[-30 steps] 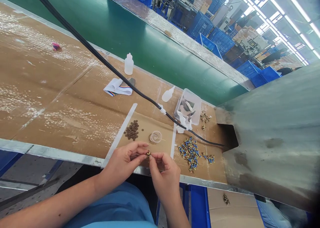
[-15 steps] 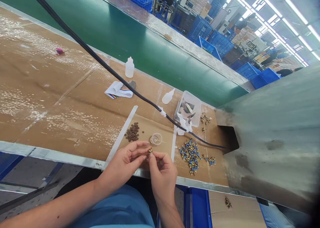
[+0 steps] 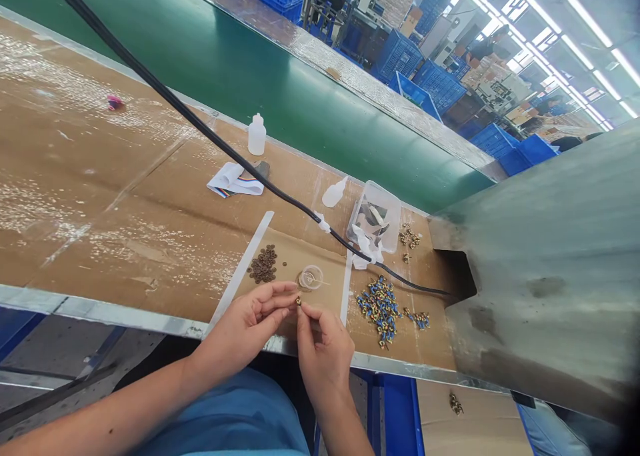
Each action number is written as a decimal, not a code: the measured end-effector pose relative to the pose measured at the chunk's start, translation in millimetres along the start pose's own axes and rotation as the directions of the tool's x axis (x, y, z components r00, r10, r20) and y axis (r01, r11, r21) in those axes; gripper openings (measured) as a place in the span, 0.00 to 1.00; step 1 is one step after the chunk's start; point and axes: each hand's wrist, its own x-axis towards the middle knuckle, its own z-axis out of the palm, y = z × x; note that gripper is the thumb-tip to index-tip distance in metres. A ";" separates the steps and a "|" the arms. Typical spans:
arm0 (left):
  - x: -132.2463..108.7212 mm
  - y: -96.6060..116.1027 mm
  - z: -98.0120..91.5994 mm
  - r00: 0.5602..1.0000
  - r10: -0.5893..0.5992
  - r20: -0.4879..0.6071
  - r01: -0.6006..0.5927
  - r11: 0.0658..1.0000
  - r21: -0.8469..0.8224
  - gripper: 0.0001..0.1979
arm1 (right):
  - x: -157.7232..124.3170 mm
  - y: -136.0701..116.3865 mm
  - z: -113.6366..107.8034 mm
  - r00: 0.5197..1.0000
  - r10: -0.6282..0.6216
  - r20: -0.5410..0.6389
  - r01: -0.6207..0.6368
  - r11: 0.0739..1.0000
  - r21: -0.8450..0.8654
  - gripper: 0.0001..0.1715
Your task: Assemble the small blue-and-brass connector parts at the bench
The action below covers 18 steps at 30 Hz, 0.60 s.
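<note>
My left hand [image 3: 241,324] and my right hand [image 3: 324,353] meet over the cardboard-covered bench, and their fingertips pinch a tiny brass terminal [image 3: 299,301]. The fingers hide most of it. Just beyond my hands stands a small clear plastic cup [image 3: 311,277]. A heap of dark brown washers [image 3: 263,265] lies to the left of the cup. To the right of my right hand spreads a pile of blue insulated crimp terminals [image 3: 381,308], with loose brass terminals [image 3: 410,237] farther back.
A clear plastic box [image 3: 375,216] holds scraps. White tape strips [image 3: 253,263] edge the work patch. A black cable [image 3: 250,166] crosses the bench into a grey metal hood [image 3: 540,269]. Dropper bottles [image 3: 257,136] and a ribbon cable [image 3: 235,179] stand behind; a green conveyor belt [image 3: 310,129] runs beyond.
Both hands stay on the small terminal, with slight shifts of the fingers. The whole view has tilted a little.
</note>
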 end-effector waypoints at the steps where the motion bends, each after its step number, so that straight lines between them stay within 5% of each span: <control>1: 0.1 0.6 0.1 1.000 -0.007 0.002 0.007 1.000 -0.008 0.19 | 0.5 -1.4 0.5 0.999 0.046 0.008 -0.047 0.996 0.074 0.08; 6: -1.4 4.6 2.3 1.000 -0.003 0.013 0.003 0.999 -0.052 0.19 | 6.3 -10.3 3.6 0.939 0.320 0.125 -0.339 0.797 0.500 0.11; 13: -6.5 -4.3 1.7 0.997 0.070 0.015 -0.070 0.998 -0.002 0.19 | 14.3 -13.9 4.4 0.843 0.457 0.283 -0.507 0.500 0.702 0.15; 18: -7.4 -7.8 0.0 0.993 0.117 0.022 -0.119 0.989 0.092 0.18 | 11.4 -13.8 6.8 0.858 0.447 0.252 -0.478 0.518 0.710 0.13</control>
